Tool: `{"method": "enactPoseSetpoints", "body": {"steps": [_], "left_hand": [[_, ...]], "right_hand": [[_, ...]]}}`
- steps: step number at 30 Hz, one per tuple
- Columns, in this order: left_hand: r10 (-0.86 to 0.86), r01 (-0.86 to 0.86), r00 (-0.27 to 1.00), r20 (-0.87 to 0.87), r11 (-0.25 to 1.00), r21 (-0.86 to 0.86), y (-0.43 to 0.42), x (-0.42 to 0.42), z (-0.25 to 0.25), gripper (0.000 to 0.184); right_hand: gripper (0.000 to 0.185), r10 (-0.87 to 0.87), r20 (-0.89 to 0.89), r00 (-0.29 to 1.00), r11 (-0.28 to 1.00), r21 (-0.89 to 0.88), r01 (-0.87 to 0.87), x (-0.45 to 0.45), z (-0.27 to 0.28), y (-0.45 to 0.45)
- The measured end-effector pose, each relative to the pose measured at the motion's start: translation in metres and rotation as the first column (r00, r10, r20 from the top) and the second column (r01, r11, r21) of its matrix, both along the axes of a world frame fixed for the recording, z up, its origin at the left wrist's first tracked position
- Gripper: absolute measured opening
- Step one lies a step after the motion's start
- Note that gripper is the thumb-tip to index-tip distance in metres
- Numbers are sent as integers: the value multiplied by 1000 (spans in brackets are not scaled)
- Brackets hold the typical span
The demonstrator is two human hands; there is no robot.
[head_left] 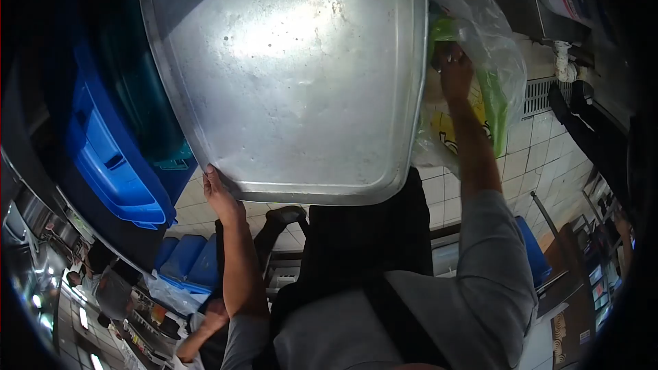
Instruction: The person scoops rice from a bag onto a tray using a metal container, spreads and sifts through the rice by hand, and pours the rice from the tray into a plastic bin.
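L hand (221, 196) held metal tray (288, 89) nr its 7 o'clock corner. R hand (455, 74) was in clear plastic bag (506, 38), tray's 3 o'clock side; can't tell its grip.

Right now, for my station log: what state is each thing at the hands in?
Metal tray: bare, scuffed, held at one corner.
Left hand: closed on the tray's edge.
Right hand: fingers curled, grip unclear.
Clear plastic bag: loose, crumpled.
Yellow printed packaging: partly hidden, some lettering visible.

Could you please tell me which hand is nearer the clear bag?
Right: the right hand reaches into the clear bag; the left hand, farther off, grips a corner of the tray.
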State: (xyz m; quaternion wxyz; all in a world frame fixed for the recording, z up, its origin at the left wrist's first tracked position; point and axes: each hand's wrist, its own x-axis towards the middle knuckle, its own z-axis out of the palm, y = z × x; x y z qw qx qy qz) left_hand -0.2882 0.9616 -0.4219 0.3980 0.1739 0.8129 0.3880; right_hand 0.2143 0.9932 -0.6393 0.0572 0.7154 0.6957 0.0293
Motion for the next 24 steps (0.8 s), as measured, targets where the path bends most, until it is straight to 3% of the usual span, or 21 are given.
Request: {"method": "enactPoseSetpoints", "body": {"steps": [1,2,3,4,6,7,8,9,10,11,12,13,15,16,17,19,21,23,24], "left_hand": [[2,-2,1000,-1,1000,-2,-4,-5,-2,51],[-8,8,1000,9,1000,-15,-7,-11,-6,51],[-15,15,1000,12,1000,-21,-6,-12,-6,51],[-22,22,1000,15,999,-27,-5,-12,-6,52],[-57,57,998,-13,998,-7,-1,0,2,49],[-52,52,999,-15,999,-11,-5,1,4,49],[-356,391,839,-411,921,1,-10,2,7,44],[-523,660,451,-723,741,-125,-15,5,11,41],[-516,655,451,-728,746,-123,-20,13,21,41],[-291,345,821,-491,938,22,-28,27,35,39],[46,-39,985,-168,998,43,-37,37,48,38],[47,-41,986,-162,998,45,-52,41,61,38],[-234,255,907,-351,967,13,-78,50,82,36],[-225,247,913,-340,969,24,-71,66,93,36],[-233,292,933,-273,935,199,-60,84,111,36],[-274,326,945,-177,784,528,-20,126,162,35],[-255,253,957,-134,521,815,-4,147,209,32],[-192,178,974,-118,341,923,-3,155,247,31],[-249,57,968,-13,170,984,10,163,269,26]], "right_hand": [[36,2,-1,1000,1000,-2,-2,-22,-3,0],[36,-309,72,948,951,10,309,-47,-8,5],[42,-585,155,796,808,24,589,-73,-12,11],[42,-711,60,701,700,-27,713,-83,-20,17],[43,-767,-368,526,632,-287,720,-84,-36,18],[43,-763,-562,320,604,-441,665,-78,-46,18],[44,-751,-649,122,571,-545,614,-71,-49,17],[45,-727,-682,-83,534,-637,556,-63,-49,16],[47,-710,-672,-210,506,-695,512,-55,-46,13],[49,-706,-655,-271,484,-725,491,-48,-42,9],[50,-703,-636,-316,466,-749,471,-40,-36,5],[52,-706,-621,-341,449,-765,462,-33,-29,1],[57,-686,-629,-366,461,-764,451,-18,-15,-9],[59,-640,-662,-390,520,-747,414,-6,-17,-17],[59,-639,-670,-378,529,-739,416,7,-18,-24],[57,-682,-651,-333,510,-750,421,23,-13,-36],[56,-661,-650,-375,502,-754,423,22,30,-36],[55,-643,-647,-410,500,-760,415,17,68,-39],[51,-625,-673,-396,522,-737,428,17,82,-43]]}}
